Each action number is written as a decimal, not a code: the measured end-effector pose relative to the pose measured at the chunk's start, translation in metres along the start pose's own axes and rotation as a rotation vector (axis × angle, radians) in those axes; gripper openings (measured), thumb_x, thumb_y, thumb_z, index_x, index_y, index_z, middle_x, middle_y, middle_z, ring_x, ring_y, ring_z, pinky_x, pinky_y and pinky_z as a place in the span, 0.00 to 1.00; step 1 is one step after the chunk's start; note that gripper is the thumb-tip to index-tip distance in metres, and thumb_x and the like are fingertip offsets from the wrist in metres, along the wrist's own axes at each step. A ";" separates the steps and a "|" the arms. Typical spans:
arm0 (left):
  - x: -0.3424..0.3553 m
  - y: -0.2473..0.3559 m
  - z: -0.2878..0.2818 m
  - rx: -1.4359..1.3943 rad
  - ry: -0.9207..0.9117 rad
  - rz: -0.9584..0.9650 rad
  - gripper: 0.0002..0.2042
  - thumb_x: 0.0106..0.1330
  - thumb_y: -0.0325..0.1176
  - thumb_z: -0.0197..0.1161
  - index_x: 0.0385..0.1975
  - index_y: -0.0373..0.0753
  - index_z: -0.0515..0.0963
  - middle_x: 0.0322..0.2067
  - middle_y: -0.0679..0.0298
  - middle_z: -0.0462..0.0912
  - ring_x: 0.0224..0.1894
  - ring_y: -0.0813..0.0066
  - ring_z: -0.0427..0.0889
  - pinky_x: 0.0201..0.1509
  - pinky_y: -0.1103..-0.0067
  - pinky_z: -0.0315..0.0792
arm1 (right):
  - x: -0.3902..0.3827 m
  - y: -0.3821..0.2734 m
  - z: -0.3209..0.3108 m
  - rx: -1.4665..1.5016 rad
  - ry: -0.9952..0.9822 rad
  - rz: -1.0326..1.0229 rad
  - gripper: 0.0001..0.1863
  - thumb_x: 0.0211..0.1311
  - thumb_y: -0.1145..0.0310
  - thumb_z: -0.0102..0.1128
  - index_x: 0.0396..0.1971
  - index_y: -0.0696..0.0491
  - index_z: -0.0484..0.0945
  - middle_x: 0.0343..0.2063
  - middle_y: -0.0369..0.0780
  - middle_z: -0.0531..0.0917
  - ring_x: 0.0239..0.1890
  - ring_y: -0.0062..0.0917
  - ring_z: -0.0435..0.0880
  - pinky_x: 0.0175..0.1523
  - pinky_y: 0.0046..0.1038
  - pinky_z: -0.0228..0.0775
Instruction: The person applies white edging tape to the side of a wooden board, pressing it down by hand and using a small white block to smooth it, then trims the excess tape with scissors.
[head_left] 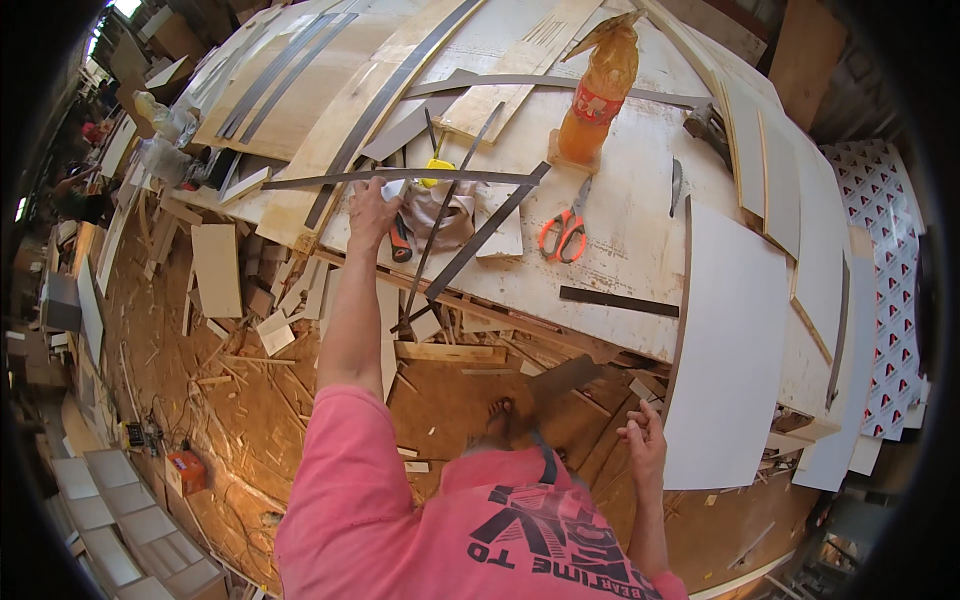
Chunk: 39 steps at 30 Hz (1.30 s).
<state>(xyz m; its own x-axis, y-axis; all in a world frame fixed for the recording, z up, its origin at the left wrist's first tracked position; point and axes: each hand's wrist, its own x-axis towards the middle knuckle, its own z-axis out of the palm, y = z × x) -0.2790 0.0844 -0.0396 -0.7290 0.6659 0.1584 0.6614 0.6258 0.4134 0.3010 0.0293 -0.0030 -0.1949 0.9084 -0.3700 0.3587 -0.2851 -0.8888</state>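
While the table stands in front, the pink shirt has dark letters, the bottle a red label. The left hand is at a dark strip on the table; I can't tell if it pinches. The right hand is loosely spread.

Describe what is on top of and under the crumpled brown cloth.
A thin dark strip crosses over the cloth. What lies beneath the cloth is covered and cannot be seen.
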 end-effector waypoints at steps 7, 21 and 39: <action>0.039 0.041 -0.080 0.331 -0.534 0.028 0.18 0.53 0.42 0.56 0.41 0.44 0.83 0.48 0.58 0.81 0.51 0.59 0.79 0.54 0.64 0.72 | -0.002 0.017 0.010 -0.027 -0.043 -0.101 0.23 0.65 0.72 0.51 0.60 0.57 0.65 0.41 0.40 0.76 0.33 0.19 0.79 0.37 0.20 0.73; -0.070 0.089 -0.160 -0.243 -0.373 0.175 0.21 0.60 0.49 0.55 0.42 0.38 0.81 0.41 0.53 0.81 0.42 0.59 0.80 0.49 0.69 0.72 | 0.012 -0.034 0.046 0.063 -0.218 -0.199 0.20 0.68 0.69 0.51 0.58 0.56 0.67 0.40 0.38 0.77 0.34 0.19 0.79 0.40 0.20 0.73; -0.294 0.181 -0.086 -0.640 0.093 0.529 0.23 0.53 0.36 0.69 0.49 0.39 0.73 0.50 0.52 0.66 0.58 0.49 0.63 0.62 0.62 0.61 | 0.022 -0.122 0.118 0.741 -0.545 -0.171 0.24 0.70 0.61 0.47 0.61 0.53 0.59 0.52 0.44 0.70 0.54 0.30 0.73 0.52 0.32 0.73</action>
<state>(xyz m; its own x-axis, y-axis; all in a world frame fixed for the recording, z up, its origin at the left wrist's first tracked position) 0.0399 -0.0334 0.0654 -0.3807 0.7529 0.5368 0.7130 -0.1306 0.6889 0.1449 0.0479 0.0654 -0.6595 0.7409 -0.1274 -0.3510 -0.4533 -0.8193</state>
